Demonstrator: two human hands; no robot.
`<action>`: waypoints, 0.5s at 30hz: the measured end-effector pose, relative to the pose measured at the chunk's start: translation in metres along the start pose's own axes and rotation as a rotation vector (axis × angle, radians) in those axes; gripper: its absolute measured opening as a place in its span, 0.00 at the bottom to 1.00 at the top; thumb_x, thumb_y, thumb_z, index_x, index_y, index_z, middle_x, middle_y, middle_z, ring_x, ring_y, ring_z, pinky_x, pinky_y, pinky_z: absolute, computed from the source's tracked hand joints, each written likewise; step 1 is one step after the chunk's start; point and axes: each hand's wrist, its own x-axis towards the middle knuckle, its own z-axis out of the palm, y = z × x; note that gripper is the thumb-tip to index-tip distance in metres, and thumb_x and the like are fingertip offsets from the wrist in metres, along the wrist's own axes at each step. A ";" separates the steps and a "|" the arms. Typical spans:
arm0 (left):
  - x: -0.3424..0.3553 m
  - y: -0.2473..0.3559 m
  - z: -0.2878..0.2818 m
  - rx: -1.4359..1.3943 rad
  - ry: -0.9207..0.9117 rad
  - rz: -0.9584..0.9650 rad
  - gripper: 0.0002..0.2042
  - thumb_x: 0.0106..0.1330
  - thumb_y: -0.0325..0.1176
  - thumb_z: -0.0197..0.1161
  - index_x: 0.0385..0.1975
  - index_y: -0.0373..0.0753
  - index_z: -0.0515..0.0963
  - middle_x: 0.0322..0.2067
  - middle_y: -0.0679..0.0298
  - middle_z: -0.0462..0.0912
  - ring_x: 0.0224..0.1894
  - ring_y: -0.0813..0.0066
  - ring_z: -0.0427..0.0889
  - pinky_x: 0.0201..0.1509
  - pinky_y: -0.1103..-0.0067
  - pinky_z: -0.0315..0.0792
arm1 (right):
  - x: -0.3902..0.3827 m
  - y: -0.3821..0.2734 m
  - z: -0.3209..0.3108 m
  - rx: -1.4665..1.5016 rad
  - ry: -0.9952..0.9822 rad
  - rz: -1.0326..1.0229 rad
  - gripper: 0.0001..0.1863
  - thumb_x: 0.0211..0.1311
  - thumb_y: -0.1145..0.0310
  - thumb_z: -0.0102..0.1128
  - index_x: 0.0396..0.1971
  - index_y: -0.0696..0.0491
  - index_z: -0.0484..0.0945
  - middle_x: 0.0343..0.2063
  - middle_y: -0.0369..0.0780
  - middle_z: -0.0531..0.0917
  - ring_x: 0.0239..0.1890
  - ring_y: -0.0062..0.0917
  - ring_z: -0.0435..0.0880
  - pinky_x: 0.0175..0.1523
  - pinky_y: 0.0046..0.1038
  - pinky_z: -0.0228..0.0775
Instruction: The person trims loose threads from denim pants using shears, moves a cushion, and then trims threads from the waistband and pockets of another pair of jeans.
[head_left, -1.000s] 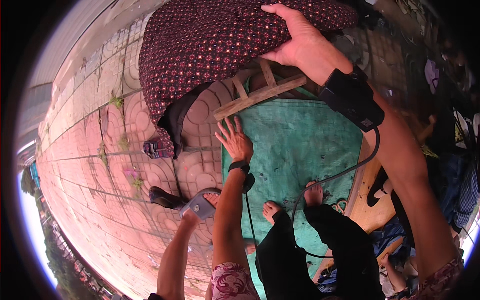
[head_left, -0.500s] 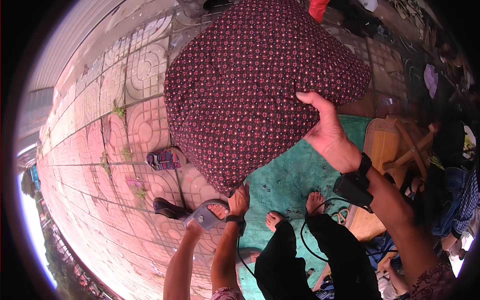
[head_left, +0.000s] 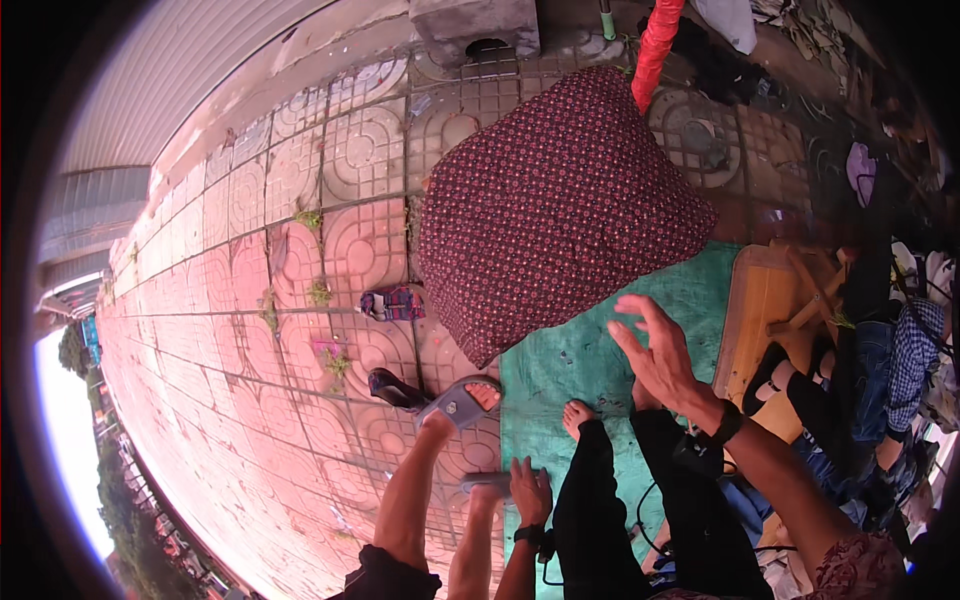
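A large, plump maroon cushion (head_left: 565,215) with a small dotted pattern rests on the ground ahead of me, partly over a green mat (head_left: 560,385) and partly over the paving. My right hand (head_left: 660,355) hovers just in front of its near right edge, fingers spread, holding nothing and apart from the cloth. Lower down, my left hand (head_left: 530,490) is near the mat's left edge, beside another person's sandalled foot, with fingers extended and nothing visible in them. Both wrists wear dark bands. My black-trousered legs and bare feet are on the mat.
Another person's leg and grey sandal (head_left: 455,405) are at left. A dark shoe (head_left: 397,390) and a plaid cloth item (head_left: 392,303) lie on the paving. A wooden folding table (head_left: 745,340), seated people and clothes crowd the right. A red pole (head_left: 655,55) stands behind the cushion.
Both hands have let go of the cushion and drawn back toward me, the left one farther. The cushion now sits lower and farther off, with more paving visible behind it.
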 end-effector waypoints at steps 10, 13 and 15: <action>-0.153 0.006 -0.034 -0.101 -0.014 -0.230 0.21 0.65 0.34 0.62 0.54 0.30 0.71 0.55 0.35 0.71 0.59 0.35 0.70 0.62 0.54 0.66 | 0.096 -0.020 0.015 -0.782 0.275 -0.576 0.34 0.70 0.50 0.50 0.67 0.58 0.62 0.68 0.50 0.62 0.72 0.43 0.55 0.75 0.50 0.39; -0.191 -0.002 -0.028 -0.101 0.011 -0.201 0.20 0.64 0.34 0.64 0.53 0.31 0.72 0.51 0.40 0.74 0.55 0.39 0.73 0.59 0.57 0.69 | 0.034 -0.030 0.000 -0.730 0.224 -0.531 0.35 0.70 0.54 0.53 0.70 0.57 0.57 0.68 0.49 0.62 0.72 0.43 0.56 0.75 0.51 0.40; -0.207 -0.001 -0.046 -0.126 0.039 -0.193 0.20 0.64 0.35 0.65 0.53 0.32 0.72 0.49 0.42 0.76 0.53 0.42 0.75 0.57 0.59 0.70 | 0.005 -0.055 -0.015 -0.581 0.263 -0.574 0.33 0.69 0.58 0.55 0.69 0.57 0.58 0.64 0.48 0.68 0.68 0.41 0.64 0.74 0.47 0.46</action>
